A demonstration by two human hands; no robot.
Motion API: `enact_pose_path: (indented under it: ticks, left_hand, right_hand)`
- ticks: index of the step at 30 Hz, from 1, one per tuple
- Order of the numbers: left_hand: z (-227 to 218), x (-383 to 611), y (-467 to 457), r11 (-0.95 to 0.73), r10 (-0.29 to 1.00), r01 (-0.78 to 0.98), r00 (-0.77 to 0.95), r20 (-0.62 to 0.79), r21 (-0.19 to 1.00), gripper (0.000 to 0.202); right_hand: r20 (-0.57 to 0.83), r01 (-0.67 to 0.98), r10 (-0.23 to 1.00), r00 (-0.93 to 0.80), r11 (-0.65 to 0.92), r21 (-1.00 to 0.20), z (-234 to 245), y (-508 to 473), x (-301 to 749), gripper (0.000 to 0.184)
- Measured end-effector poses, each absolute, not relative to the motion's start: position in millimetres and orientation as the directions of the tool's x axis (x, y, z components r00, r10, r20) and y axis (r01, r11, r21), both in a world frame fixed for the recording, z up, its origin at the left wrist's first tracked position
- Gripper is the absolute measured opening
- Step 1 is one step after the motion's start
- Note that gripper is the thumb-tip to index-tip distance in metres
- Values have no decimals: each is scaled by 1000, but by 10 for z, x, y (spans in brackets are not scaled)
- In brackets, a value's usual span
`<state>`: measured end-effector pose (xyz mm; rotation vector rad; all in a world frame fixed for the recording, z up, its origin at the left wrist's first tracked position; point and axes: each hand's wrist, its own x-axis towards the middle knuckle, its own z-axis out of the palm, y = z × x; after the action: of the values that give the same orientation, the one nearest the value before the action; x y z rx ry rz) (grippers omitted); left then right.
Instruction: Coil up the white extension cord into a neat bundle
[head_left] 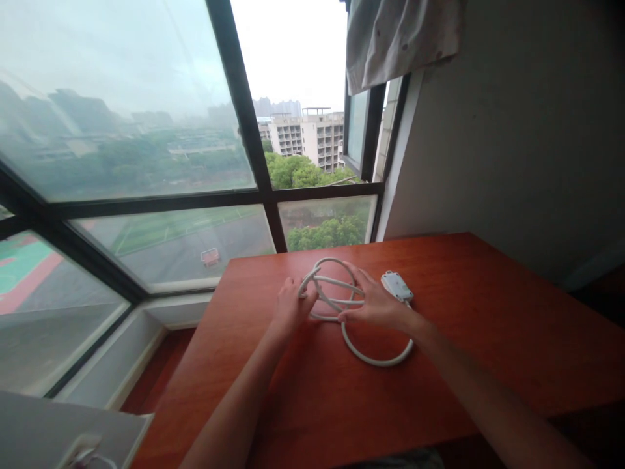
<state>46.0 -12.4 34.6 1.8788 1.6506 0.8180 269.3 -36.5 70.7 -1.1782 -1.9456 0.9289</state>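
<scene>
A white power cable lies in loose loops on the reddish-brown wooden table. On the left side of the coil, my left hand has its fingers closed around the cable. My right hand holds the right side of the loops, thumb low and fingers over the top. One wide loop drops below my right hand and passes under that wrist. Just beyond this hand rests a white plastic block, like a small power strip, with the cable running into its near end. Some fingertips are hidden behind the loops.
Dark-framed windows stand behind and left of the table, one pane open at the right. A pale curtain hangs at the top. A grey wall rises on the right. At lower left is a white surface.
</scene>
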Motion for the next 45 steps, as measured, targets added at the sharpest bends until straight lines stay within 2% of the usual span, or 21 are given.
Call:
enact_pose_path:
  ticks: [3,5,7,9,12,15,20,23,26,29,31,32,33,35,37,41,45]
  left_hand:
    - [342,443,-124,-200,972,749,69,226,631,28]
    - [349,391,-108,-257,962,745,136,237,616,34]
    - [373,301,-90,-317,948,717,241,206,620,39]
    - [411,183,-80,-373,920,683,362,152,628,43]
    - [485,2,-101,-411,876,631,472,95,658,37]
    - [578,-119,-167,-354,865,582,501,21,732,27]
    - [689,-139,-265,-128,844,507,508,-175,853,27]
    - [639,-106,-253,-5,875,532,412,-253,847,24]
    - [525,-95,-213,-22,909,519,367,-199,855,23]
    - [443,-76,-191,-38,919,446,366,-144,894,24]
    - [427,-36,-190,-24,927,403,352,-131,915,25]
    - [426,-8,-191,-17,933,389,337,-125,921,26]
    - [426,21,-191,-12,941,377,318,-117,926,28]
    - [421,73,-190,-12,954,347,285,-93,938,33]
    - [407,98,-188,-14,960,316,269,-75,949,37]
    - [389,54,-201,-19,959,368,269,-87,930,31]
    - [410,11,-236,-59,935,522,327,-136,851,22]
  right_hand:
    - [258,515,919,-299,383,-767,689,-390,2615,99]
    - [287,502,910,-300,407,-763,656,-321,2626,89]
    - [256,430,909,-327,385,-817,603,-190,2685,80]
    - [157,306,908,-389,288,-908,540,-30,2772,74]
    - [90,116,872,-482,165,-979,456,170,2890,68]
    - [93,18,863,-497,117,-993,398,265,2925,62]
    - [23,-48,862,-506,-2,-999,241,312,2799,68]
    - [14,33,903,-429,31,-999,103,347,2698,55]
    - [51,241,941,-334,138,-961,76,328,2648,44]
    - [308,519,939,-154,342,-783,242,144,2613,44]
    - [495,626,868,-41,409,-664,401,-86,2535,27]
    - [544,657,838,-46,435,-616,468,-218,2467,23]
    - [564,676,817,-123,485,-556,517,-349,2381,25]
    - [519,668,768,-374,612,-424,545,-566,2173,28]
    - [422,692,758,-497,640,-335,492,-674,1967,35]
    - [223,821,878,-423,476,-317,348,-597,1760,35]
    - [186,877,936,-300,347,-332,349,-501,1777,35]
